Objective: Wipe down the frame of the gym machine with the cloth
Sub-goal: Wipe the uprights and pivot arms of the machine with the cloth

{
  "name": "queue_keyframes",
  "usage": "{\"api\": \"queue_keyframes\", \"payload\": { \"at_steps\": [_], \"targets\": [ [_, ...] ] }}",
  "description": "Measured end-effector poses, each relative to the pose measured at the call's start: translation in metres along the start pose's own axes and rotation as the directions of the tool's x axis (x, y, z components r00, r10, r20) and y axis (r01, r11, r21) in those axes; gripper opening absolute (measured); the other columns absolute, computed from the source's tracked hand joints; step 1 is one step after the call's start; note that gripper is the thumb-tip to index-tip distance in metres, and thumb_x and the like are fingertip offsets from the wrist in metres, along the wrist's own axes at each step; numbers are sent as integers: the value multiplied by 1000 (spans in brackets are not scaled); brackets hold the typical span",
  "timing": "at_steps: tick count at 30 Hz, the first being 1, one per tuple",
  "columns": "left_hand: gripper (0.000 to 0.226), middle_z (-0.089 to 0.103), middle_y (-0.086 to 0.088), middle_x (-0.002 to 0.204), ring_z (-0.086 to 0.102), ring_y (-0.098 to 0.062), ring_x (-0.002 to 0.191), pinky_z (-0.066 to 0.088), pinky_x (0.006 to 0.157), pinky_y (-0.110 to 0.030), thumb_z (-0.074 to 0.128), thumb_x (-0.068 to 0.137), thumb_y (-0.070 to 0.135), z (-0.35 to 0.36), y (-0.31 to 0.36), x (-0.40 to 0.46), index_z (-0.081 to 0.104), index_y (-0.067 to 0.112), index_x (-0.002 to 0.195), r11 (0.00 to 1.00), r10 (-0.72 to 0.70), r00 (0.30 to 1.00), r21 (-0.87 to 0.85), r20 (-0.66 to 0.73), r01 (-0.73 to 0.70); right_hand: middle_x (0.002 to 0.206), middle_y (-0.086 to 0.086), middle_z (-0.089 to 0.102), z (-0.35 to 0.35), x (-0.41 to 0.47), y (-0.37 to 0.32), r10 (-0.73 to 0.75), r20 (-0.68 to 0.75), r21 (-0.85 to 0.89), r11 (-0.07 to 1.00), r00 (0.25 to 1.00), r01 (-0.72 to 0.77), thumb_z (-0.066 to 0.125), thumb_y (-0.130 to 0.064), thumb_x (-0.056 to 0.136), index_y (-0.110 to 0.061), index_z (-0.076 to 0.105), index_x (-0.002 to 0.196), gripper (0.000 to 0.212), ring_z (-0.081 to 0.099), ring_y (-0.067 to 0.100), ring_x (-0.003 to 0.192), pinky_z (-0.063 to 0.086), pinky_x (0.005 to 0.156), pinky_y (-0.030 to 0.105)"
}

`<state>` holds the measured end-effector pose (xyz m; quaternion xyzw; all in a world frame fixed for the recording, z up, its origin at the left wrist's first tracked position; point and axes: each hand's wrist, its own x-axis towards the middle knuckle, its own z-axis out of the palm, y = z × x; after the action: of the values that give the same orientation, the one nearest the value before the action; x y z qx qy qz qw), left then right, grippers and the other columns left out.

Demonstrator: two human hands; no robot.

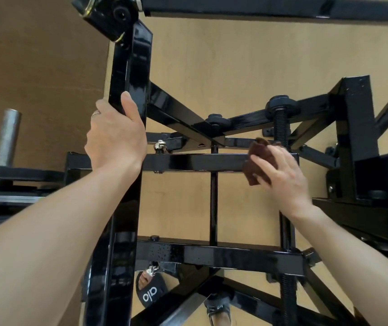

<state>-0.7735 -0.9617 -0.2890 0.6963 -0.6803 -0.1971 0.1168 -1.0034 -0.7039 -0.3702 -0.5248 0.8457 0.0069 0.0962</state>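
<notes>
The gym machine's glossy black steel frame [195, 161] fills the view, seen from above. My left hand [115, 135] grips a long black upright beam [129, 74] on the left, thumb over its top face. My right hand [280, 175] presses a dark brown cloth [258, 156] onto the right end of a horizontal crossbar, close to a black threaded rod [281, 128]. The cloth is partly hidden under my fingers. A second crossbar [219, 255] runs nearer to me, speckled with droplets.
A steel weight peg [7, 135] stands at the left above a black plate. Diagonal braces cross behind the crossbar. A thick black post [357, 128] rises on the right. The floor is tan wood. Slippered feet [149, 290] show below the frame.
</notes>
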Motion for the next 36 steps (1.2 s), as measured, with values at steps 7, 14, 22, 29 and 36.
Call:
{"api": "queue_keyframes", "payload": {
  "at_steps": [7, 14, 22, 29, 36],
  "targets": [
    [68, 61, -21, 125, 62, -41, 103, 34, 70, -43, 18, 107, 58, 1, -1, 0, 48, 4, 135, 1000, 9, 1000, 10, -2, -9, 156, 20, 38, 35, 31, -91, -48, 11, 16, 999, 999, 48, 61, -34, 96, -24, 54, 147, 52, 24, 41, 149, 12, 126, 60],
    [69, 59, -20, 127, 61, -42, 107, 36, 72, -44, 17, 106, 60, 1, -2, 1, 48, 5, 134, 1000, 1, 1000, 24, 5, -2, 158, 13, 37, 54, 71, -177, -371, 99, 94, 927, 923, 362, 66, -29, 97, -26, 54, 145, 50, 25, 36, 150, 20, 126, 52],
    [68, 58, -23, 128, 59, -46, 108, 35, 74, -45, 18, 107, 58, -2, 1, 0, 47, 3, 133, 1000, -13, 1000, 5, 28, 13, 160, 13, 32, -8, -19, 24, 133, -28, 101, 986, 991, -130, 73, -12, 92, -24, 53, 148, 61, 29, 37, 150, 41, 114, 62],
    [67, 59, -23, 125, 59, -46, 106, 34, 73, -45, 18, 107, 58, 1, -1, 2, 47, 2, 131, 1000, -20, 1000, 13, 11, 20, 166, 16, 19, 39, 6, -77, 109, -35, 38, 993, 993, -108, 67, -26, 96, -28, 43, 155, 64, 8, 37, 156, 9, 127, 57],
    [68, 58, -24, 124, 58, -45, 106, 34, 73, -46, 18, 107, 58, 1, -1, 1, 48, 2, 131, 1000, -14, 1000, 22, 5, 14, 162, 14, 31, 32, 35, -95, -197, 77, -72, 977, 977, 202, 70, -28, 96, -33, 43, 152, 62, 21, 36, 153, 16, 126, 50]
  ]
}}
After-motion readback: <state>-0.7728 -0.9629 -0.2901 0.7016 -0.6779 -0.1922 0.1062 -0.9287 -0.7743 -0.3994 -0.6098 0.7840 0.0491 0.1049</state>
